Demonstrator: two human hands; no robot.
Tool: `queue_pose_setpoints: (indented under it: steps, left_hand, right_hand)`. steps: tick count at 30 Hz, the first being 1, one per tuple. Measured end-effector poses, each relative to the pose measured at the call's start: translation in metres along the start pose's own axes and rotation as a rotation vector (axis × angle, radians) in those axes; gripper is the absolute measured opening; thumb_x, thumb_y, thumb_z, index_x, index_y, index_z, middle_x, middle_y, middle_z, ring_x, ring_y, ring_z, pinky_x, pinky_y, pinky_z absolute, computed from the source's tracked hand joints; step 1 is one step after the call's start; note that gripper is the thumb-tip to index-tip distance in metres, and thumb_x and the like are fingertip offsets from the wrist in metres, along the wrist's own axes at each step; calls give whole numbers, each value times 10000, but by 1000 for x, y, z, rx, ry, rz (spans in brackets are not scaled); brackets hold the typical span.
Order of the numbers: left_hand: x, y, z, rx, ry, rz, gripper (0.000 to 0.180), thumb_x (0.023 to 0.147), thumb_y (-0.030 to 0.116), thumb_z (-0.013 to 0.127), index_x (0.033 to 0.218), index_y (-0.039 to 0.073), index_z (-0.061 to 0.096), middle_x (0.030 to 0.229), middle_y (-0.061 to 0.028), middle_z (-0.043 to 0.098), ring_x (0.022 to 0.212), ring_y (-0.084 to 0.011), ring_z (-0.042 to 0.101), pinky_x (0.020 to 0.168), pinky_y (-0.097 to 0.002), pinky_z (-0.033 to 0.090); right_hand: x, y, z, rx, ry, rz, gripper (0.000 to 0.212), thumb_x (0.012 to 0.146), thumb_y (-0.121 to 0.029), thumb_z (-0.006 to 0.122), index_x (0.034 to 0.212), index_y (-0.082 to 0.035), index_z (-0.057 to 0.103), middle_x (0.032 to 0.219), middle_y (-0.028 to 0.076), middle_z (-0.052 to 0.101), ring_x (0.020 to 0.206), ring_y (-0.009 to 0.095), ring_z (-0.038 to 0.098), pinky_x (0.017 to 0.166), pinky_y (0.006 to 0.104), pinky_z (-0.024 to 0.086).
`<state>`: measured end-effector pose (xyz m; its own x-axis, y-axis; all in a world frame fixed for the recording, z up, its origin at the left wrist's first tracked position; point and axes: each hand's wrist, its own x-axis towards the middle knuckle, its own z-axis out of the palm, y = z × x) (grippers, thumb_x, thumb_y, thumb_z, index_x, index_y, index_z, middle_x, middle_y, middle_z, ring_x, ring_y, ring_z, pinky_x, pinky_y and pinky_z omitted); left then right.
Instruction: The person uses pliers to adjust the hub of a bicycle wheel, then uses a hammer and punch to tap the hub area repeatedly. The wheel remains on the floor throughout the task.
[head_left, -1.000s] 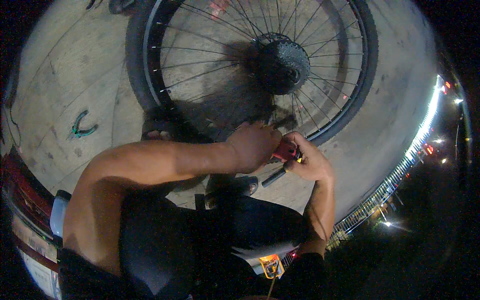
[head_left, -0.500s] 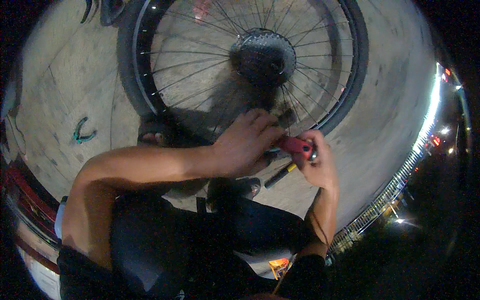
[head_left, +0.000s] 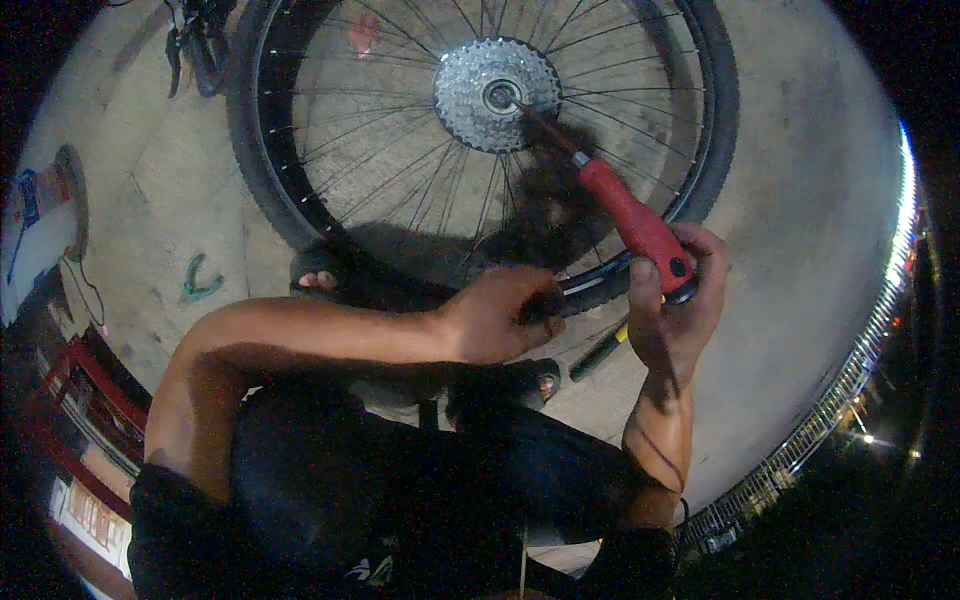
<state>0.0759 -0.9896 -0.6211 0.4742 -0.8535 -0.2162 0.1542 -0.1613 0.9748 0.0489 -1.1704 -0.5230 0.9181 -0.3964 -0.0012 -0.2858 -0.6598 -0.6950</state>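
Note:
A bicycle wheel (head_left: 252, 130) with a silver cassette (head_left: 455, 95) at its hub takes up the upper middle. My right hand (head_left: 682, 305), right of the wheel's near edge, is closed around the end of a red-handled screwdriver (head_left: 632, 212). Its thin shaft slants up and left, with the tip at the cassette's centre; whether it touches there I cannot tell. At the near side of the tyre, my left hand (head_left: 500, 315) is curled with the tyre between thumb and fingers; some fingertips are hidden.
Green-handled pliers (head_left: 203, 280) lie on the concrete floor at the left. A black and yellow bar-shaped thing (head_left: 598, 352) lies under my right hand. My sandalled foot (head_left: 540, 383) is close to the wheel. Dark bicycle parts (head_left: 205, 55) stand at the upper left.
The screwdriver has swung from beside my left hand to point at the cassette. My right hand moved right; my left hand came down onto the tyre. The cassette now shows lit.

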Motion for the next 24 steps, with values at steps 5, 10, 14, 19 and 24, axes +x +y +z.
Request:
queue_pose_setpoints:
  steps: [5,10,14,19,24]
  left_hand:
    - [-9,3,5,2,-245,-168,340,803,266,653,1028,25,568,975,-188,596,915,-341,591,775,-419,480]
    - [-9,-10,10,100,-227,-40,356,847,303,650,1050,24,560,965,-172,594,888,-332,592,760,-418,484]
    - [-6,-11,8,93,-198,-13,360,839,297,661,1051,24,559,971,-174,595,905,-334,593,769,-421,485]
    - [-7,-3,0,78,-248,-103,361,825,266,669,1064,21,554,987,-174,594,947,-336,587,799,-419,484]
    - [-11,-7,-1,59,-257,-88,365,806,229,671,1075,15,548,1012,-175,589,974,-336,582,828,-416,480]
  right_hand:
    - [4,11,5,3,-11,-10,392,819,-130,676,1138,-21,476,992,87,561,905,169,564,820,292,463]
    - [14,5,10,-19,-12,85,381,811,-100,670,1137,-28,485,1015,93,577,914,176,574,829,297,468]
    - [30,-6,7,-17,10,95,389,796,-75,673,1141,-29,500,1013,98,596,935,179,582,837,293,470]
    - [60,-9,1,-86,75,-186,385,786,-47,671,1140,-16,524,1047,101,595,954,175,585,856,288,465]
    - [76,-24,-5,-131,-20,-230,375,780,-13,655,1131,-7,525,1040,99,593,933,161,588,843,282,470]
